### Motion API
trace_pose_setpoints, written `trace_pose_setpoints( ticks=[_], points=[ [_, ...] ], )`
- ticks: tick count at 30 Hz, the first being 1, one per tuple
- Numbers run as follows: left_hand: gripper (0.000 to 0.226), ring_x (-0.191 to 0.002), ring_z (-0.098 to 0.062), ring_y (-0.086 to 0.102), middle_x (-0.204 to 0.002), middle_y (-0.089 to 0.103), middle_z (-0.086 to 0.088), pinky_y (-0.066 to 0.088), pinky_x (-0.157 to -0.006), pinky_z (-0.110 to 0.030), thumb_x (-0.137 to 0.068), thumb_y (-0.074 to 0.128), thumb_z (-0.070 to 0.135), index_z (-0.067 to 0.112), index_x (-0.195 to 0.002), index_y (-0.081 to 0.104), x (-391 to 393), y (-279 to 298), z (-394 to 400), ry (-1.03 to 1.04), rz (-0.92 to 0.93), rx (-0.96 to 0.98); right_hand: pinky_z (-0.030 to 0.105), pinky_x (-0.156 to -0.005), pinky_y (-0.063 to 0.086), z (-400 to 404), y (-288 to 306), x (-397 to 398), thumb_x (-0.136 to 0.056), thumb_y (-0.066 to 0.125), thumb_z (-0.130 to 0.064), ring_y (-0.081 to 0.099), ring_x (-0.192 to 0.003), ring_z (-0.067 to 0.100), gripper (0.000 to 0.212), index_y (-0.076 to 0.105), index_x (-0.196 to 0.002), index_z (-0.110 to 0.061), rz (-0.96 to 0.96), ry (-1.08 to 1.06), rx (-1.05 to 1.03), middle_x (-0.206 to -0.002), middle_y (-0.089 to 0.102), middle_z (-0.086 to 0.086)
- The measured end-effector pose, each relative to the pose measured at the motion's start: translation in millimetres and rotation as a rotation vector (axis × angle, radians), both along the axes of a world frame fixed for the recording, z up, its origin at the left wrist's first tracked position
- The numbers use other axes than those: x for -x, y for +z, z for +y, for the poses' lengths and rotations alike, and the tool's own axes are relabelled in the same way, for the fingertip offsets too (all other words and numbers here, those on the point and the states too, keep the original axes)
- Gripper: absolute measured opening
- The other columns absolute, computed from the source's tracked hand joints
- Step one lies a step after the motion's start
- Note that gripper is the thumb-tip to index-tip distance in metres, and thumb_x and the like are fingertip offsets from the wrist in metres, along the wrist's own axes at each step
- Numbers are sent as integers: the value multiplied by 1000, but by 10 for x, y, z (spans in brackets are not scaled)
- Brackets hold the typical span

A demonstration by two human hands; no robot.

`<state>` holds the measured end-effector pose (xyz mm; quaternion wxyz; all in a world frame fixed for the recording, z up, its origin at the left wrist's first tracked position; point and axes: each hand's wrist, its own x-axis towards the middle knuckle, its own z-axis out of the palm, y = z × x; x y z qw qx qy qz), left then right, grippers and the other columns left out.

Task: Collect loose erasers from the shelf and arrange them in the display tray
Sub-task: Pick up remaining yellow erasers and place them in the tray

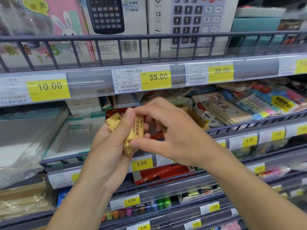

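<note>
Grey wire shelves (149, 37) with yellow price tags (156, 79), stationery-stocked

The left hand (109, 146) covers the lower parts of the yellow erasers (132, 131) it holds, so their count cannot be told. The right hand (174, 133) hides most of the red display tray (114, 111) behind it. Both forearms run off the bottom edge. The calculator boxes (116, 25) are cut by the top edge; small label print is unreadable.
</note>
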<state>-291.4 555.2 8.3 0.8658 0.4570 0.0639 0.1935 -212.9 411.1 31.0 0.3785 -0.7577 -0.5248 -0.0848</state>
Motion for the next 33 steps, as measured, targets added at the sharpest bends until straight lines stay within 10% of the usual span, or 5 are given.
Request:
trace_pose_setpoints(
  ticks=[15,20,27,33],
  points=[
    [50,-90,-34,78,-98,78,-20,62,-64,-34,-62,92,13,13,-102,61,53,-33,51,110,-68,-102,54,-87,57,12,-67,-62,-85,78,-6,65,-98,40,49,65,-131,-17,525,223,-273,-113,70,13],
    [42,-73,-22,76,-82,76,-10,55,-50,-25,-64,83,15,14,-100,61,50,-44,78,155,-34,-119,42,-87,59,-104,-37,-292,-76,81,-7,72,-98,25,41,68,-114,-16,675,64,-360,-105,76,6],
    [38,-67,-19,70,-73,70,-5,45,-42,-24,-67,82,9,12,-97,59,64,-17,212,143,-53,-110,35,-93,55,-381,76,-905,-86,78,-34,69,-96,3,22,74,-105,-45,347,-369,-63,-100,75,-20],
    [34,-68,-20,70,-73,71,-5,46,-43,-24,-73,81,8,12,-99,59,49,-30,231,129,-46,-125,12,-54,41,-148,111,-1019,-87,75,-42,60,-72,5,11,69,-94,-48,160,-419,390,-78,60,-26]
  ],
)
